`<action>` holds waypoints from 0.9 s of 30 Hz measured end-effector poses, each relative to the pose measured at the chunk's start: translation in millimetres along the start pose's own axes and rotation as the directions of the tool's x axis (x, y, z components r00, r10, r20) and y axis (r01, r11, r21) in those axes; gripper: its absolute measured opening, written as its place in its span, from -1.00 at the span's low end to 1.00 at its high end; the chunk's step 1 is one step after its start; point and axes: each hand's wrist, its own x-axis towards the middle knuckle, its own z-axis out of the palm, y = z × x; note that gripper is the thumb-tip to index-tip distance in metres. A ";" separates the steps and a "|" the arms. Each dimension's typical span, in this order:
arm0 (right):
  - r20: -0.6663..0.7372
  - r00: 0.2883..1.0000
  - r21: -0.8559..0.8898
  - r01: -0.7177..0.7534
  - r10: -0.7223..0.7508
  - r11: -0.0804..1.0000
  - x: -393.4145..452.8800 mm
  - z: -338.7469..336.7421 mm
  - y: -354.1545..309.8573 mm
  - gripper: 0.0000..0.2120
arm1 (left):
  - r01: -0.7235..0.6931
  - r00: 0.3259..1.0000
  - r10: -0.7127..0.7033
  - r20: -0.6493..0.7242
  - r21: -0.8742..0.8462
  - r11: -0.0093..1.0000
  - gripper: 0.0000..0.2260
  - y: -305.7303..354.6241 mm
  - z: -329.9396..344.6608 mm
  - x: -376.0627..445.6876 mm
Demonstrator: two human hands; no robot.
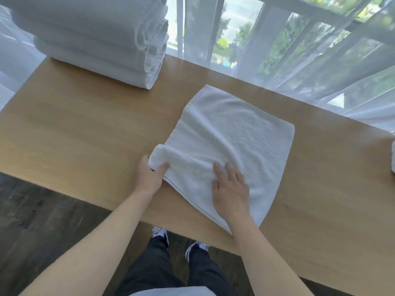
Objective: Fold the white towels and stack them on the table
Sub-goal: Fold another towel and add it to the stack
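White terry towel (233, 142) lies partly folded at centre frame on the wooden table (85, 129), its near edge close to the table's front edge. Left hand (149, 176) pinches the towel's near-left corner, thumb on top and fingers curled under the raised flap. Right hand (232, 189) rests flat on the cloth just beside it, fingers straight and spread, pressing the layers down. Layered edges show along the near-left side, so at least one fold looks already made; a further fold seems to be in hand, judging by the lifted corner. Stack of folded towels (100, 39) stands at upper left of the frame, well apart from the working towel, several high. At the right edge of the frame a sliver of more white cloth (392, 157) shows; whether folded or not, cannot tell. Remaining, by my reckoning: finish this fold, carry the towel to the stack. Sheer curtain (299, 50) hangs behind the table.
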 end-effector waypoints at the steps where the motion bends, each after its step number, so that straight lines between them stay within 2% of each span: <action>1: 0.013 0.999 0.019 -0.030 0.030 0.999 1.9 -3.0 0.2 -0.49 | -0.015 1.000 0.015 -0.026 -0.005 1.000 -0.74 9.1 2.2 12.2; 3: 0.056 0.997 0.133 -0.052 0.045 0.990 4.2 -7.2 -0.2 -0.46 | -0.034 0.997 0.031 -0.071 -0.050 0.998 -0.72 28.1 5.4 36.8; 5: 0.079 0.997 0.265 -0.020 -0.001 0.964 4.3 -8.5 -0.7 -0.42 | -0.076 0.994 0.069 -0.089 -0.070 0.995 -0.75 46.9 5.8 59.0; 10: 0.029 0.983 0.271 0.167 -0.182 0.948 0.4 -2.7 -5.9 -0.50 | -0.162 0.985 0.158 -0.073 -0.049 0.986 -0.82 84.5 1.9 106.4; 15: -0.092 0.990 0.403 0.134 -0.106 0.905 5.1 2.1 -10.5 -0.55 | -0.274 0.962 0.274 0.023 0.029 0.961 -0.91 108.8 17.3 140.5; 18: -0.148 0.988 0.501 0.105 -0.035 0.859 12.1 2.1 -11.6 -0.59 | -0.324 0.944 0.323 0.061 -0.001 0.946 -0.88 124.7 33.8 160.0; 21: -0.226 0.973 0.597 0.104 0.042 0.796 20.2 1.7 -14.4 -0.62 | -0.324 0.930 0.328 0.169 -0.050 0.945 -0.86 138.5 50.1 179.3; 24: -0.273 0.960 0.636 0.129 0.065 0.761 28.2 -1.6 -14.7 -0.63 | -0.325 0.904 0.332 0.270 -0.070 0.943 -0.55 138.9 57.8 179.3; 26: -0.315 0.943 0.637 0.125 0.109 0.761 30.8 -5.4 -8.5 -0.67 | -0.369 0.907 0.362 0.215 -0.008 0.929 -0.41 126.3 54.1 158.6; 27: -0.346 0.928 0.617 0.116 0.136 0.778 31.0 -7.3 -2.1 -0.69 | -0.388 0.909 0.378 0.176 0.023 0.921 -0.42 114.3 50.3 143.0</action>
